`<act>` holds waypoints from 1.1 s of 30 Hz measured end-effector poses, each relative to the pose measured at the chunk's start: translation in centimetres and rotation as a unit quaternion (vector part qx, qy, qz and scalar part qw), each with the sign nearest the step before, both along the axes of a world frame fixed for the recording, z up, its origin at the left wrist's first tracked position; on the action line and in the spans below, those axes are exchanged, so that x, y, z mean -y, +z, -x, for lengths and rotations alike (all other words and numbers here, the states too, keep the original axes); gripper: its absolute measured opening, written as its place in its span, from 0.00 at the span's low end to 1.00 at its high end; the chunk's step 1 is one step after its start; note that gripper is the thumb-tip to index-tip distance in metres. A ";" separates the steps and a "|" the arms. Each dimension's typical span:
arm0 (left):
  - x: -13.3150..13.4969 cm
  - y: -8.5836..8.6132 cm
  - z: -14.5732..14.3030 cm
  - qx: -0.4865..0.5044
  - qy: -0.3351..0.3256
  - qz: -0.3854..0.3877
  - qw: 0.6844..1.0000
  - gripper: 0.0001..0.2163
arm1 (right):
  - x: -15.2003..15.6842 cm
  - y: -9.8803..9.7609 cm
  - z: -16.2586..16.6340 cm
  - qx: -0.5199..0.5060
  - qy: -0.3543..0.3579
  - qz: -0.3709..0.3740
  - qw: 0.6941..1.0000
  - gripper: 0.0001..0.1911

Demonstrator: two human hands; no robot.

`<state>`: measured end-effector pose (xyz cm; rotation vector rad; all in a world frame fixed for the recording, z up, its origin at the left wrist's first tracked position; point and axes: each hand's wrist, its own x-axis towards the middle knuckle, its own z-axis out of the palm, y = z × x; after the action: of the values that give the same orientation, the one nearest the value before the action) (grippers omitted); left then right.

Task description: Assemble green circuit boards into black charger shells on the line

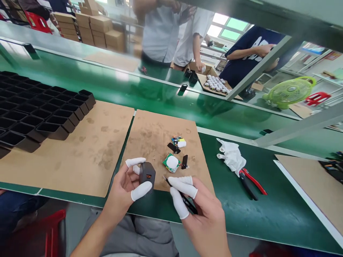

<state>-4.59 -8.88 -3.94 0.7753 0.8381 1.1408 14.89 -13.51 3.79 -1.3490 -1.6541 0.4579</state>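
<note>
My left hand (pixel 125 185), with white finger cots on its fingertips, grips a black angular plastic housing (pixel 147 175). A small slot with orange inside shows on the housing's face. In my right hand (pixel 200 207), also in finger cots, is a pair of black tweezers (pixel 189 203), its tip pointing toward the housing but apart from it. Just beyond lies a green circuit board with a white round dome (pixel 172 162), wired to a small black piece (pixel 184 161). Another circuit board (pixel 179 141) with yellow and white parts rests behind it, beside a second black piece (pixel 174 148).
Rows of black open housings (pixel 40 110) cover the left cardboard sheet (pixel 88 160). To the right, red-and-black pliers (pixel 252 184) touch a white glove (pixel 232 155). A metal post (pixel 259 67) slants past a green fan (pixel 291 91). Several people stand across the bench.
</note>
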 end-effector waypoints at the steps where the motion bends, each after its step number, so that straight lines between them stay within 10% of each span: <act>1: 0.1 0.0 0.0 0.002 -0.001 -0.005 1.000 0.29 | -0.1 0.5 0.4 0.005 0.015 -0.006 1.000 0.16; 33: 1.1 0.2 -0.6 -0.106 0.065 -0.047 0.991 0.39 | -0.9 2.7 1.1 0.156 0.051 0.048 0.985 0.19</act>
<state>-3.98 -9.98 -3.70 0.9433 1.0284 1.2345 13.82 -12.60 6.48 -1.4688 -1.9860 0.4042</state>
